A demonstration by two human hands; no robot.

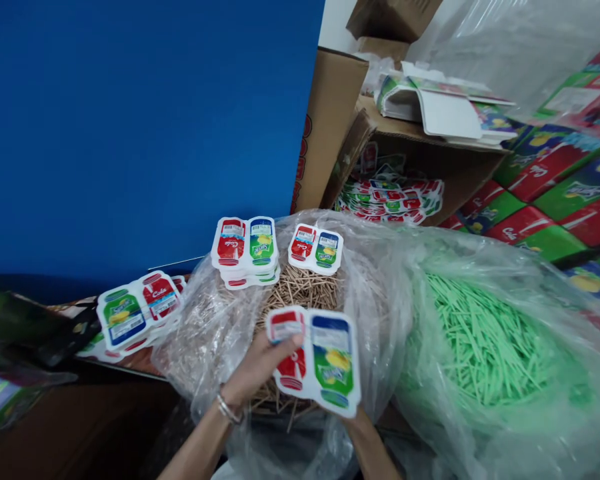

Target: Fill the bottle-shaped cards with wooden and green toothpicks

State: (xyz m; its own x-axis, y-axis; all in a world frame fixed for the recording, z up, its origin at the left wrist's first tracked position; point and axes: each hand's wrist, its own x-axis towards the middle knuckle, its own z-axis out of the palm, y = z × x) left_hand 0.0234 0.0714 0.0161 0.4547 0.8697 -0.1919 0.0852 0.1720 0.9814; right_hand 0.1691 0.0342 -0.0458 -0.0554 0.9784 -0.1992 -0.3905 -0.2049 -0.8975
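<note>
My left hand (263, 363) is closed on a double-jar-shaped card (330, 360), its thumb pressed on the red Cola half; the green and blue half carries lemons. Behind the card's lower right corner, my right hand (353, 420) is mostly covered, so its fingers are hidden. Below and beyond lies a clear plastic bag (375, 293) with many thin brown sticks (303, 285). On that bag rest a stack of similar cards (245, 250) and, to its right, another card (316, 249).
More cards (137, 310) lie on a ledge at left near a dark object. A bag of green sticks (485, 340) stands at right. Behind, a cardboard box (460, 157) holds many cards. Printed cartons (545, 180) are stacked far right; a blue panel (140, 127) fills the upper left.
</note>
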